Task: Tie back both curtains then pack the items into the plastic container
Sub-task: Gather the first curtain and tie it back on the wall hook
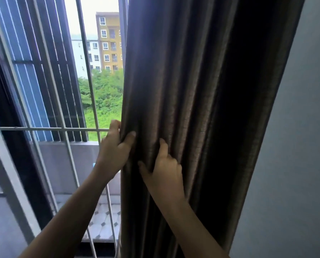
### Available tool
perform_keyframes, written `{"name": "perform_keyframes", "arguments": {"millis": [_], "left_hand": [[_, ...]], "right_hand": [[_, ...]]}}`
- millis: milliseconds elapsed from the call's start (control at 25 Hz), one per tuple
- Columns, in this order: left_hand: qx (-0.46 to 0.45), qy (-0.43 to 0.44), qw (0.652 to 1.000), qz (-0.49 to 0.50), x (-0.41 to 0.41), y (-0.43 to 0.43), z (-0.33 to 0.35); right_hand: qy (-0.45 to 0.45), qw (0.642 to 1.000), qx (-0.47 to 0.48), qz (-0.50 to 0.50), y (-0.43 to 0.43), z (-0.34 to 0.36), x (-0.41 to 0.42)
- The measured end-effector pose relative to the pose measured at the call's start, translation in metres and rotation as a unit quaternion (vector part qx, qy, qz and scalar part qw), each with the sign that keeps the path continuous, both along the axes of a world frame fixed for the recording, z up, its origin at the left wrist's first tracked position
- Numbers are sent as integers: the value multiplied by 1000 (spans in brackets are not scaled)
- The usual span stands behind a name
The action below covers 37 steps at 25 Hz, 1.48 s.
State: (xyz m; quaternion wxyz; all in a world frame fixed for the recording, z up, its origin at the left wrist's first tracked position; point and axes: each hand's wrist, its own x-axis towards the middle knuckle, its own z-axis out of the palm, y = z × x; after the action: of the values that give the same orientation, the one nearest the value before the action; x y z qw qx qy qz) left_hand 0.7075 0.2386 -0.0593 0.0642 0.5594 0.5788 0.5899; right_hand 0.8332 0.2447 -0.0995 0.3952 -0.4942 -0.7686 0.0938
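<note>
Curtain [202, 108], one only, is hung bunched beside the window bars [53, 129]. Its left edge is gripped by the left hand [116, 149]; folds are pinched by the right hand [164, 170], both arms raised.

Counts, head view: 1 dark brown curtain [202, 108], bunched into vertical folds. 2 hands on it: left hand [114, 151], right hand [164, 172], 2 bare forearms. 1 white horizontal grille rail [49, 129]. White upright grille bars: at least 3 visible, lower ones partly hidden behind the left arm, exact count unclear. 2 apartment buildings outside: 1 yellow building [109, 41], 1 white building [86, 54]. 1 grey wall [295, 146] on the right. 1 patch of tiled balcony floor [103, 220].
</note>
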Motion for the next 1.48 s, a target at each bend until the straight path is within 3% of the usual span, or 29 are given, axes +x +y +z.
{"name": "perform_keyframes", "arguments": {"millis": [280,400,520,640,920,1200,1400,1480], "left_hand": [[-94,-46,993,-57,-32,13,4],[-124,-10,991,-57,-34,21,-4],[-156,31,987,-27,-25,28,-18],[-169,39,980,-96,-15,32,-25],[-197,98,952,-214,17,54,-20],[-215,74,931,-286,46,49,-21],[-199,188,939,-208,67,63,-21],[-214,187,939,-197,67,68,-22]], "right_hand": [[65,997,43,2,5,-20,-14],[117,993,29,-11,14,-41,-8],[62,998,-6,-14,23,-79,1],[-13,998,-53,-15,22,-116,0],[-68,992,-102,0,37,-128,-5],[-50,991,-123,8,36,-134,5],[-26,979,-188,70,25,-140,2],[-2,989,-137,53,17,-134,13]]}}
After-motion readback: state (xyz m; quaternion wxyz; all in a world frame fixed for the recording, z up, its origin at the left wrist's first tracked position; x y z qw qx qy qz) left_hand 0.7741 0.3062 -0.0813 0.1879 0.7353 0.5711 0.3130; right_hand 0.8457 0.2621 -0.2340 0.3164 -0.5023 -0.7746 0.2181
